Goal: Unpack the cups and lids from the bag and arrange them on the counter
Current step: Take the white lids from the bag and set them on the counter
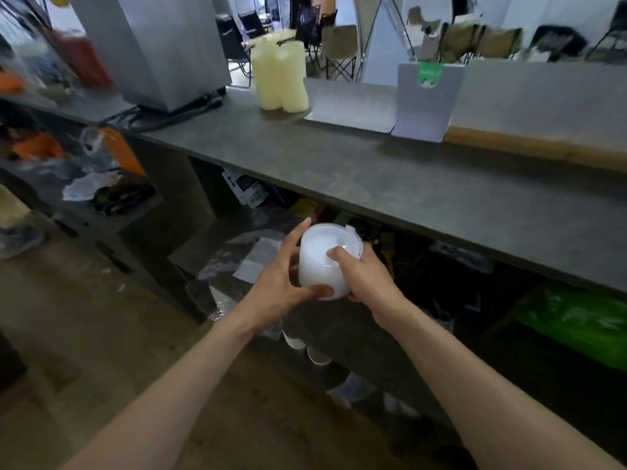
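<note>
Both my hands hold a stack of translucent white lids below the front edge of the grey counter. My left hand cups its left side, thumb under the bottom end. My right hand grips it from the right, thumb across the top lid. Two tall stacks of pale yellow cups wrapped in clear plastic stand upright at the back of the counter. Clear plastic wrapping lies on the low shelf under my hands. Two white cups sit on the floor below my left wrist.
A grey machine stands at the counter's left end with black cables beside it. A silver tray and a metal sign holder sit at the back. A wooden board lies right. A green bag is under the counter.
</note>
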`<action>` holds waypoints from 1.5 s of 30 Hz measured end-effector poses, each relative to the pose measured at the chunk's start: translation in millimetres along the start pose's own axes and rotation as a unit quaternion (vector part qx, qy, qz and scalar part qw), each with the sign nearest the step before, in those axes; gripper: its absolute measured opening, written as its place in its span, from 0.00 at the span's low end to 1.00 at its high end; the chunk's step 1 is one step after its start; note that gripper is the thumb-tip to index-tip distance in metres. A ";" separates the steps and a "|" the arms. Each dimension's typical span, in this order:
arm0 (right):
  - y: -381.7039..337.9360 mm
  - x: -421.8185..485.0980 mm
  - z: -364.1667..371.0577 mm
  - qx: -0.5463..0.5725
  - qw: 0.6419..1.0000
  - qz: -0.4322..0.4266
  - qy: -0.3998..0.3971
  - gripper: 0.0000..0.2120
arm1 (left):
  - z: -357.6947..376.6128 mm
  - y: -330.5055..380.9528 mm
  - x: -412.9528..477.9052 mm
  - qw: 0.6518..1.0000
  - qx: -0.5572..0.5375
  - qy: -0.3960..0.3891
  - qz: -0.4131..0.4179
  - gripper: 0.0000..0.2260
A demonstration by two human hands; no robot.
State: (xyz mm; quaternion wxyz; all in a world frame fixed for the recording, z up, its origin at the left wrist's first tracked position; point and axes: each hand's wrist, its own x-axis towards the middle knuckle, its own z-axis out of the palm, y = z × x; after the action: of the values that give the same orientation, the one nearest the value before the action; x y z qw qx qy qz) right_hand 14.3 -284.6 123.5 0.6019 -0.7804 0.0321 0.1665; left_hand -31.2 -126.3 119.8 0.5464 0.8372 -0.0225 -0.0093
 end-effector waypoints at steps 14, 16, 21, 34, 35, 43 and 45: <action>-52.0 -180.6 -76.7 0.000 0.983 -0.182 0.021 0.31 | 6.2 144.9 -98.8 0.998 -0.037 -0.037 0.039 0.41; -54.7 -193.0 -95.4 -0.002 0.982 -0.187 0.035 0.30 | 20.4 158.8 -102.7 0.997 -0.049 -0.042 0.041 0.41; -44.7 -220.3 -155.1 -0.017 0.977 -0.205 0.064 0.34 | 71.3 197.2 -106.7 0.996 -0.043 -0.055 0.050 0.41; 0.0 -281.5 -335.3 -0.063 0.966 -0.237 0.085 0.39 | 244.5 294.0 -132.6 0.996 0.002 -0.036 0.083 0.41; 1.1 -285.6 -345.6 -0.061 0.966 -0.235 0.086 0.39 | 253.0 299.5 -133.6 0.996 0.006 -0.035 0.087 0.41; 17.7 -317.3 -432.6 -0.019 0.962 -0.236 0.139 0.39 | 330.4 353.2 -114.4 0.983 0.001 -0.095 0.158 0.39; 24.4 -325.7 -459.8 -0.005 0.959 -0.227 0.171 0.39 | 357.3 367.7 -104.2 0.977 0.001 -0.115 0.178 0.39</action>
State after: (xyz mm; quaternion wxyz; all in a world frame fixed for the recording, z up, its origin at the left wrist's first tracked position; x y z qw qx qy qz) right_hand -197.0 -777.1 299.3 0.6055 -0.7869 -0.0445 -0.1106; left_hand -159.7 -595.7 311.5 0.5319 0.8138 -0.2340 -0.0074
